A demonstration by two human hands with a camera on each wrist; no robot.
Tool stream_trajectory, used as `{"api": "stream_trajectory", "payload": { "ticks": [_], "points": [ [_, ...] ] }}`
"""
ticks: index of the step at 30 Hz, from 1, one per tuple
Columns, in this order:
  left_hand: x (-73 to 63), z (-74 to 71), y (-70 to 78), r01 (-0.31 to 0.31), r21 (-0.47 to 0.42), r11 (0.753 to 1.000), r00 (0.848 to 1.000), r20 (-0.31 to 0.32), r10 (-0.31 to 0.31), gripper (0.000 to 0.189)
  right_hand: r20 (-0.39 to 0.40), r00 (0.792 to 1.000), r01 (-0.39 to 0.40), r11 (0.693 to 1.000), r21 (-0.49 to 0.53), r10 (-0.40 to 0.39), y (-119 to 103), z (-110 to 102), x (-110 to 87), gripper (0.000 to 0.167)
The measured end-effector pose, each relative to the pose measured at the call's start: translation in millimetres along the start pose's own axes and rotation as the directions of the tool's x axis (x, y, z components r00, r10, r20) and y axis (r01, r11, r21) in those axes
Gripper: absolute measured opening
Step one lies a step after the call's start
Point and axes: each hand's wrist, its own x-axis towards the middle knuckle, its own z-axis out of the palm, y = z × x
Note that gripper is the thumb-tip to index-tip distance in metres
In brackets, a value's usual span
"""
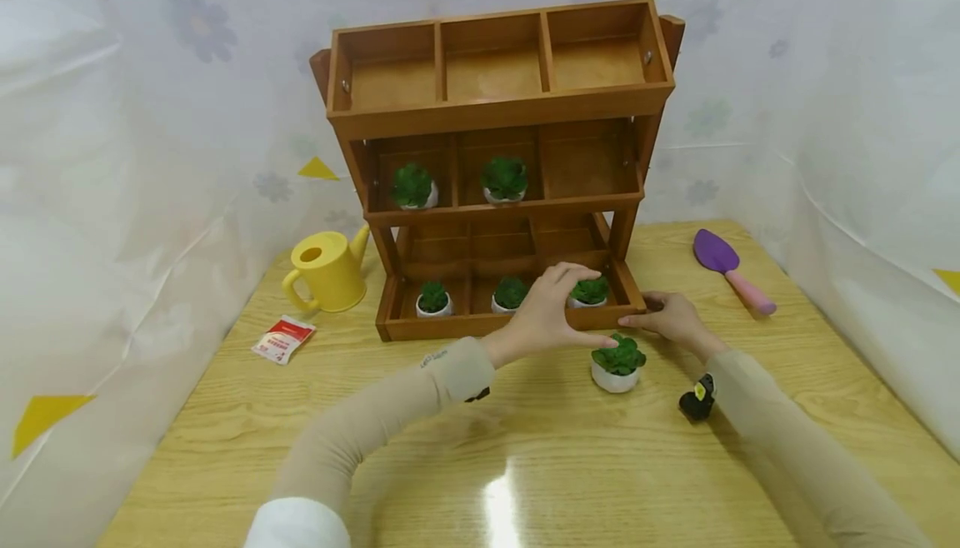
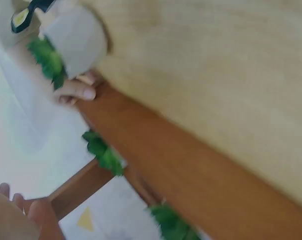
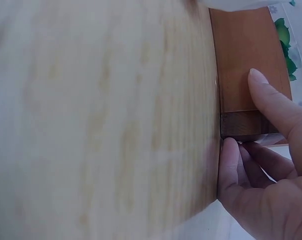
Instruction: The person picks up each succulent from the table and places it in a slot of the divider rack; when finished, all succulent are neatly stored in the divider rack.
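My left hand (image 1: 546,319) reaches over the bottom tier of a three-tier wooden planter shelf (image 1: 501,108), thumb and fingers spread apart with nothing between them. Beyond its fingers a potted succulent (image 1: 590,291) sits in the bottom right compartment, partly hidden. Near the left thumb, another succulent in a white pot (image 1: 615,377) stands on the table in front of the shelf. My right hand (image 1: 675,321) grips the shelf's lower right front corner. In the right wrist view, its thumb (image 3: 270,95) lies on the front board while the other fingers curl against the end.
More succulents stand in the bottom tier (image 1: 433,301) and middle tier (image 1: 414,187). A yellow watering can (image 1: 330,273) and a red-and-white packet (image 1: 283,340) are at left. A purple trowel with a pink handle (image 1: 731,269) lies at right. White sheeting (image 1: 135,156) surrounds the table.
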Motion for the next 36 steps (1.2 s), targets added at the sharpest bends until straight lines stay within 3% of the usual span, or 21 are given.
{"api": "stream_trajectory", "payload": {
  "ticks": [5, 13, 16, 21, 28, 36],
  "points": [
    [-5.9, 19.6, -0.2, 0.102, -0.019, 0.995, 0.985, 0.140, -0.099, 0.093, -0.011, 1.000, 0.015, 1.000, -0.010, -0.015, -1, 0, -1.3, 0.082],
    [-12.2, 44.0, 0.9, 0.217, -0.100, 0.971, 0.939, 0.293, -0.179, 0.100, -0.025, 0.999, 0.026, 1.000, -0.005, -0.026, -1, -1, -1.5, 0.080],
    [-14.5, 53.0, -0.9, 0.228, -0.108, 0.968, 0.933, 0.307, -0.185, 0.099, -0.024, 0.999, 0.030, 1.000, -0.006, -0.030, -3, 0, -2.3, 0.079],
    [-16.1, 63.2, -3.7, 0.213, -0.100, 0.972, 0.939, 0.295, -0.176, 0.095, -0.019, 1.000, 0.024, 1.000, 0.008, -0.024, -5, 1, -4.0, 0.080],
    [-14.5, 66.9, -4.4, 0.216, -0.115, 0.970, 0.943, 0.281, -0.176, 0.093, -0.026, 1.000, 0.017, 1.000, 0.009, -0.017, -1, 2, -1.9, 0.080],
    [-11.7, 69.3, -5.6, 0.246, -0.138, 0.959, 0.934, 0.298, -0.196, 0.085, -0.024, 1.000, 0.014, 1.000, 0.018, -0.014, 0, 2, -1.5, 0.082]
  ]
}}
